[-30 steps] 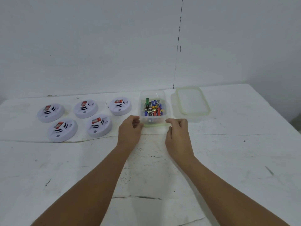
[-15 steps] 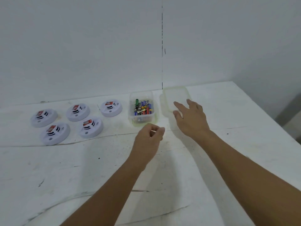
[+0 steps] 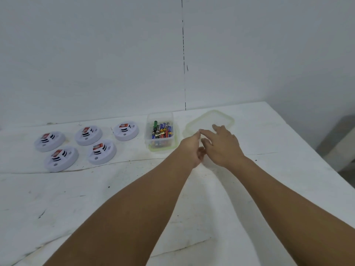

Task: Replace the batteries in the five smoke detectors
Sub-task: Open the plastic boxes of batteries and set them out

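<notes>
Five round white smoke detectors (image 3: 76, 145) with red labels lie in two rows at the left of the white table. To their right stands a clear lidless container (image 3: 161, 148) full of assorted batteries (image 3: 161, 130). Its green-rimmed clear lid (image 3: 221, 117) lies flat right of the container. My right hand (image 3: 221, 145) reaches over the lid's near part with straight, spread fingers. My left hand (image 3: 192, 148) is beside it at the lid's near left edge, with one finger pointing forward and the thumb below. The hands hide the lid's near edge, so any grip on it is unseen.
The table (image 3: 115, 198) is covered in scuffed white sheeting. A white wall runs along its far side. The table's right edge drops off near a grey object (image 3: 338, 146) at the far right.
My left hand has left the container's front and moved right to the lid. The right hand has settled lower over the lid, which now lies turned at an angle.
</notes>
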The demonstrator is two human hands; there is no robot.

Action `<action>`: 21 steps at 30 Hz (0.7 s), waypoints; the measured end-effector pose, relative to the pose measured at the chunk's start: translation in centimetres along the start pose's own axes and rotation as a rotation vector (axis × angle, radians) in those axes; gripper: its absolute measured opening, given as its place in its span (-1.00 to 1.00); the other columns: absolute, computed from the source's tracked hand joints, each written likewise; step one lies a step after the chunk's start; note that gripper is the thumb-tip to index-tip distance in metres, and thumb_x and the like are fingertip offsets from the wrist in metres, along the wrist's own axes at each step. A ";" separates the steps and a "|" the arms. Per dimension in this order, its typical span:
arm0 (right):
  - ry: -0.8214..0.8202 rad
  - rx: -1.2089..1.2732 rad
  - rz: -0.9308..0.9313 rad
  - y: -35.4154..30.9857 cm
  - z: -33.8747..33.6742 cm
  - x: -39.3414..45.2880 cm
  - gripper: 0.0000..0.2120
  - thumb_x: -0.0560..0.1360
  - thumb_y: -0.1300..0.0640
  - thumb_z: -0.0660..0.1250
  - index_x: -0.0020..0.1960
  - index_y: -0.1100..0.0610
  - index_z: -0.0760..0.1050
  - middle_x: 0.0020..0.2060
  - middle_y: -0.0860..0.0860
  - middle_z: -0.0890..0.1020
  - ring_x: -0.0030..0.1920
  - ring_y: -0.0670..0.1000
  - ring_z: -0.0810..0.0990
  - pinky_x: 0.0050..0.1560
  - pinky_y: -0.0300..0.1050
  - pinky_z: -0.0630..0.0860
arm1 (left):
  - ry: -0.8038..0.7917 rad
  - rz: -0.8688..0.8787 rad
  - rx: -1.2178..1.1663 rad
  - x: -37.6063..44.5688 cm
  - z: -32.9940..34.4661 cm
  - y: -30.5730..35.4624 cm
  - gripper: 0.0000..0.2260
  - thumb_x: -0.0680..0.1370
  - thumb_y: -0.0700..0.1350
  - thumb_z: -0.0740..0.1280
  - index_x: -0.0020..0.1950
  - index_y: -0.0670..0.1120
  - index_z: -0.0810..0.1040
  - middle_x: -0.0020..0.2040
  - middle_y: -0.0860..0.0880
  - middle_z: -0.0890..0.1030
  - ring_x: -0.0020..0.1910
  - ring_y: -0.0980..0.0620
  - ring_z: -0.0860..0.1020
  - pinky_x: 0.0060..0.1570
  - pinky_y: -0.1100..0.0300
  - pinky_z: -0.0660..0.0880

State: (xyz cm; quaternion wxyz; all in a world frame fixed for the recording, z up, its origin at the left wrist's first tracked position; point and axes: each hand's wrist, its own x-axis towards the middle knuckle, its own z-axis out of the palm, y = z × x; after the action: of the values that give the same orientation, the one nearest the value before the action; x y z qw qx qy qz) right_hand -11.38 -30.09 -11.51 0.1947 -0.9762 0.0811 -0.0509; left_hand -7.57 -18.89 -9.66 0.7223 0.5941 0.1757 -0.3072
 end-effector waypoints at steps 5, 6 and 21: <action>0.048 -0.024 -0.003 0.5 -1.1 -0.6 -0.59 0.72 -0.08 0.05 0.54 -0.18 0.37 0.56 0.06 0.36 0.54 0.16 0.30 0.53 0.21 0.19 | 0.008 0.039 0.025 1.4 -0.4 -0.5 -0.79 0.63 0.03 0.39 0.04 -0.11 0.53 -0.16 -0.02 0.54 -0.30 0.08 0.55 -0.37 0.30 0.40; 0.069 -0.007 -0.012 0.7 -1.3 -0.8 -0.60 0.72 -0.08 0.07 0.53 -0.15 0.40 0.52 0.05 0.41 0.49 0.16 0.36 0.49 0.16 0.25 | 0.005 0.038 0.031 1.3 -0.7 -0.7 -0.79 0.63 0.02 0.38 -0.02 -0.11 0.51 -0.20 -0.02 0.52 -0.32 0.07 0.54 -0.39 0.29 0.39; -0.114 0.912 0.362 -1.1 1.4 -3.4 -0.64 0.62 -0.17 0.33 0.06 0.15 0.59 0.04 0.09 0.68 -0.07 0.09 0.62 -0.18 -0.08 0.53 | 0.155 0.136 0.060 -6.3 -14.7 -4.2 -0.87 0.53 -0.07 0.41 -0.09 -0.07 0.49 -0.22 -0.08 0.32 -0.48 0.01 0.32 -0.39 0.19 0.26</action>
State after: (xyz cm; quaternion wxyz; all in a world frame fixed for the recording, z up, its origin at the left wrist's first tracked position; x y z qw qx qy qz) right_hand -14.41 -27.93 -12.61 0.6119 -0.7630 0.2081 0.0068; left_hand -13.44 -3.61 -12.32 0.7076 0.6482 0.1808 -0.2157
